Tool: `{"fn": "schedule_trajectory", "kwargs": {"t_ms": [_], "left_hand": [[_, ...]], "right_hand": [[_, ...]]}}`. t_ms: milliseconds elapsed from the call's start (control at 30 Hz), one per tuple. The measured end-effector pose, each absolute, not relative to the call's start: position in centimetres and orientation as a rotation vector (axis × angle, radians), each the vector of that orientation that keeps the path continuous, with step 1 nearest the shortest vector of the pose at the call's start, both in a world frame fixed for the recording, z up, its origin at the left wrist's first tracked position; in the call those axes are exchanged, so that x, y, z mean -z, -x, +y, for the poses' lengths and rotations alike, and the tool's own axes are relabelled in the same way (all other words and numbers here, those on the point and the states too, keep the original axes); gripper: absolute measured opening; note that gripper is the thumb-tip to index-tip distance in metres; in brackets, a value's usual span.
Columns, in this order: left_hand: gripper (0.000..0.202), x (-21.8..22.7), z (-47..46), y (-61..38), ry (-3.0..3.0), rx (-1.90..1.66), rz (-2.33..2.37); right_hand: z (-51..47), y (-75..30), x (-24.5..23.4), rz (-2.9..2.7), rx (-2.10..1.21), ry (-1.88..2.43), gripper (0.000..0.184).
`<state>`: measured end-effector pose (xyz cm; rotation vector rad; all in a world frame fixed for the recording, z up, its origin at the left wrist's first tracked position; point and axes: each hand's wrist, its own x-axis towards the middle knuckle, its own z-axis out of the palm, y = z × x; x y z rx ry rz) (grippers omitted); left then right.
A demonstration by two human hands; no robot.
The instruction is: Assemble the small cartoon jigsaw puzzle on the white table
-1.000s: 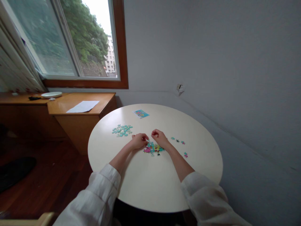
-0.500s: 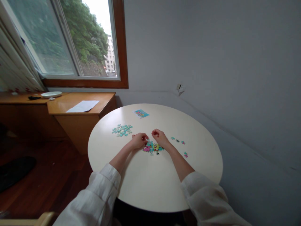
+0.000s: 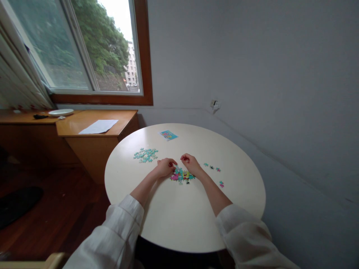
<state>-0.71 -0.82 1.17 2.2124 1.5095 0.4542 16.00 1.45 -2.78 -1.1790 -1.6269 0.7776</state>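
Note:
A partly joined jigsaw puzzle [image 3: 182,175] in pink, yellow and teal lies flat on the white round table [image 3: 179,220]. My left hand [image 3: 166,167] is at its upper left edge, fingers curled and tips close together. Whatever they grip is too small to make out. Just above the puzzle's upper right side, my right hand [image 3: 191,164] has thumb and fingertips pinched together. What lies in that pinch cannot be made out. Part of the puzzle's right end is hidden behind my right wrist.
Loose teal puzzle pieces [image 3: 146,155] are heaped at the left. Several single pieces lie right of my hand, among them a pink and teal piece [image 3: 221,184]. A picture card [image 3: 168,135] rests toward the back. A wooden desk [image 3: 126,118] with paper [image 3: 99,126] stands left.

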Motion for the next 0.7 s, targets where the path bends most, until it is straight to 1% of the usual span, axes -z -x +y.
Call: {"fn": "schedule_trajectory", "kwargs": {"t_ms": [700], "left_hand": [[0.027,-1.28,-0.78,0.76,-2.217,-0.442,1.511]], "right_hand": [[1.67,-16.22,2.93,-1.599,-0.783,1.206,0.012]]}}
